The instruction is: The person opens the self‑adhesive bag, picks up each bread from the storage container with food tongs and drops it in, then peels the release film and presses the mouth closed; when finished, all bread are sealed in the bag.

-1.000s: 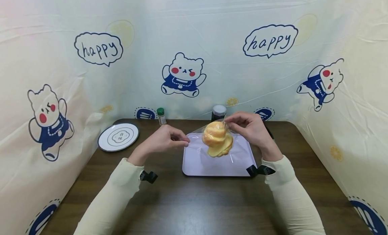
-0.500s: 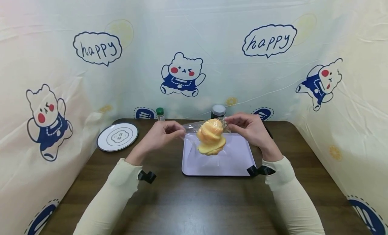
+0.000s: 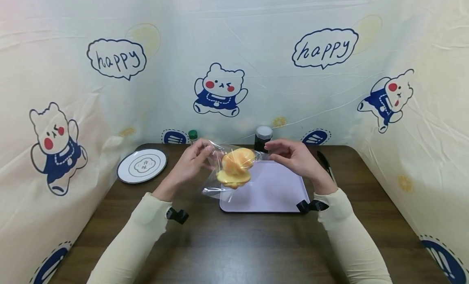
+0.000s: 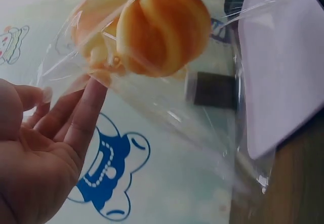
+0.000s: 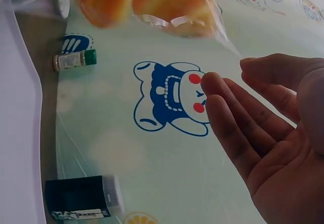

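A clear plastic bag [image 3: 211, 190] holding golden bread rolls [image 3: 234, 170] hangs above the left part of a pale lilac tray [image 3: 278, 194]. My left hand [image 3: 192, 157] pinches the bag's upper left side; in the left wrist view the film lies between thumb and fingers [image 4: 90, 107]. Beside the bag's upper right corner is my right hand [image 3: 294, 157], thumb and fingers apart. The right wrist view shows that corner reaching close to the thumb tip; whether they touch I cannot tell.
A white plate [image 3: 126, 170] with a dark rim lies at the back left. Behind the bag stand a green-capped bottle [image 3: 192, 135] and a dark jar [image 3: 261, 144] with a white lid. A black-handled utensil [image 3: 324, 159], perhaps a knife, lies beyond my right wrist.
The bag with the rolls has moved left, from over the tray's middle to its left side. My left hand has shifted slightly left and up. The right fingers, earlier pinching the bag, have parted.
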Available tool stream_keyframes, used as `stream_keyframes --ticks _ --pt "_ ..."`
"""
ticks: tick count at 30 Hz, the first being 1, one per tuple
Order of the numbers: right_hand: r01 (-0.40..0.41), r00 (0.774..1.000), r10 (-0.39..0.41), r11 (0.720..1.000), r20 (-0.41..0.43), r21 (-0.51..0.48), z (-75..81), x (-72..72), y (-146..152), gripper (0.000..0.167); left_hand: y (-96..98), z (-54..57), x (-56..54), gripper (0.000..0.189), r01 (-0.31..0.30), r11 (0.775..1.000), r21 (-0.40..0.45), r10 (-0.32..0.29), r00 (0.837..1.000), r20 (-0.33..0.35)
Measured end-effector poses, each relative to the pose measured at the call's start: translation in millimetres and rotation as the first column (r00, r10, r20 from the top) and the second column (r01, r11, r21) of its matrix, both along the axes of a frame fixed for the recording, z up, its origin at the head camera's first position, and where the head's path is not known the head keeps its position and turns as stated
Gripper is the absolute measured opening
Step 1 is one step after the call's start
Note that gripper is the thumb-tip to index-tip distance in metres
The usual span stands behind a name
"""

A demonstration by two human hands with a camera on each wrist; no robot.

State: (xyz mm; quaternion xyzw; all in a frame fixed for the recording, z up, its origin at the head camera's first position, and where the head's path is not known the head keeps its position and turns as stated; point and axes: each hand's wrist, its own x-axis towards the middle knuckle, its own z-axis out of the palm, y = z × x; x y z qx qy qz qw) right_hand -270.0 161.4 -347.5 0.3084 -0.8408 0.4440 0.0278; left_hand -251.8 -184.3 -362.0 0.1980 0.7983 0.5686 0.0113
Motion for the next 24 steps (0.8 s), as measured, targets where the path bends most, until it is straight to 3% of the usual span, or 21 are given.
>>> stream_keyframes --ticks 5,9,17,24 --pt "0.01 0.999 -0.011 1.0 0.035 0.023 -2.8 -1.8 2 0.036 -19.3 -6.6 -1.7 0.032 -0.054 0.996 -0.064 0.058 0.997 0.058" --pt "0.005 0.999 -0.007 0.999 0.045 0.04 -4.6 -2.4 4 0.035 -36.4 -15.8 -6.6 0.032 -0.11 0.99 -0.083 0.12 0.983 0.138" --pt "-0.002 0.998 -0.002 0.998 0.064 0.065 -7.4 -4.9 9 0.034 -65.5 -35.6 -18.1 0.028 -0.233 0.968 -0.092 0.25 0.917 0.312" --pt "-0.009 0.997 0.002 0.996 0.078 0.088 -8.1 -5.7 11 0.036 -85.7 -55.2 -28.1 0.035 -0.264 0.942 -0.208 0.323 0.882 0.341"
